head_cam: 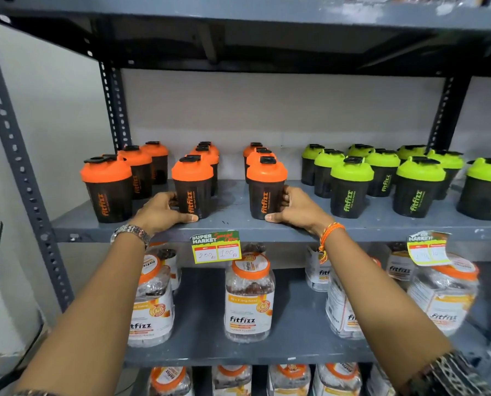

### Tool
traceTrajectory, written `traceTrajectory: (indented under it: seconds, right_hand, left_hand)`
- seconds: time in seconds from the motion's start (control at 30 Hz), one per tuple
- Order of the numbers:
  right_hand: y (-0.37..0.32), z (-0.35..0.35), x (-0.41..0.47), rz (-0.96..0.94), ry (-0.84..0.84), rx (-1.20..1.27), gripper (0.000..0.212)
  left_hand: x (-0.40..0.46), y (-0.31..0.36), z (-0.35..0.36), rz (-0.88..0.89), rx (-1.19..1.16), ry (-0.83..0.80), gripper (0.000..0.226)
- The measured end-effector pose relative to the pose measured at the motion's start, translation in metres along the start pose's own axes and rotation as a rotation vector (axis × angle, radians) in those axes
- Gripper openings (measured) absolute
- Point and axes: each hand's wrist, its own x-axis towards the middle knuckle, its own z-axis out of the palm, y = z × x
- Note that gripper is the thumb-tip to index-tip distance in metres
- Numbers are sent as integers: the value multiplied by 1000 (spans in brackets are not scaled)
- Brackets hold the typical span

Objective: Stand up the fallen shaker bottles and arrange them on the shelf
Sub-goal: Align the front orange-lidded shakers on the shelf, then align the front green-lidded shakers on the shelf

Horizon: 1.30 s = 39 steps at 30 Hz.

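Dark shaker bottles stand upright in rows on the grey metal shelf [232, 228]. Those with orange lids fill the left half, those with green lids [351, 186] the right half. My left hand [164, 210] wraps the base of the front orange-lidded bottle in the second row [192, 187], thumb in front. My right hand [297, 208] grips the base of the front orange-lidded bottle in the third row [267, 188] from its right side. Both held bottles rest upright on the shelf near its front edge. No bottle lies on its side in view.
Another orange-lidded bottle [107, 188] stands at the front left by the perforated post [24, 172]. A yellow price tag [216, 247] hangs from the shelf edge. Clear jars with orange lids [249, 298] fill the shelf below. The upper shelf [267, 38] overhangs closely.
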Motion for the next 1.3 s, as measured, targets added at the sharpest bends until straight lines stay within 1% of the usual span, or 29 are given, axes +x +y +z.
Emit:
traceTrajectory:
  seconds: [0.07,0.1,0.27,0.4,0.47,0.63,0.8,0.9,0.97,1.0,1.07,1.1,1.17,1.2,1.23,1.3]
  right_hand:
    - [-1,0,0,8,-3,-27,73]
    - [-1,0,0,14,-4,-29,75]
    - [-3,0,-1,27,-8,-45,76]
    - [-4,-1,-2,32,-13,-54,76]
    - [-4,-2,-1,38,-12,-60,76]
    - [-2,-2,1,62,-17,-59,76]
    - [-4,-4,-1,47,-43,-55,76]
    - [-4,-7,-2,39,-62,-28,77]
    - [-3,-10,-2,39,-81,5,76]
    - [-2,-13,-3,40,-94,18,75]
    - [2,-19,-8,23,-116,-3,75]
    - [3,-23,-12,8,-106,-40,83]
    - [8,-35,-26,-34,-20,-128,109]
    - [11,-40,-35,-69,34,-127,113]
    - [16,-47,-46,-115,93,-92,111]
    - [29,-61,-69,-245,229,-13,95]
  left_hand:
    - [1,-1,0,-2,-16,-2,98]
    - [0,-1,0,-4,-17,-2,98]
    - [-2,1,-1,-14,-2,-3,67]
    - [0,1,0,-8,16,4,59]
    - [0,1,0,-7,27,4,62]
    - [-2,0,1,-6,62,21,84]
    - [-8,2,3,-14,78,39,81]
    - [-16,9,2,-33,57,61,90]
    - [-27,16,2,-40,20,133,96]
    - [-34,20,3,-41,5,198,96]
    - [-50,28,12,-24,-18,387,90]
    - [-57,32,20,-1,-52,492,84]
    - [-72,40,38,86,-196,645,67]
    - [-80,44,47,142,-274,683,60]
    - [-87,50,60,196,-336,698,54]
    - [-100,66,88,282,-402,677,51]
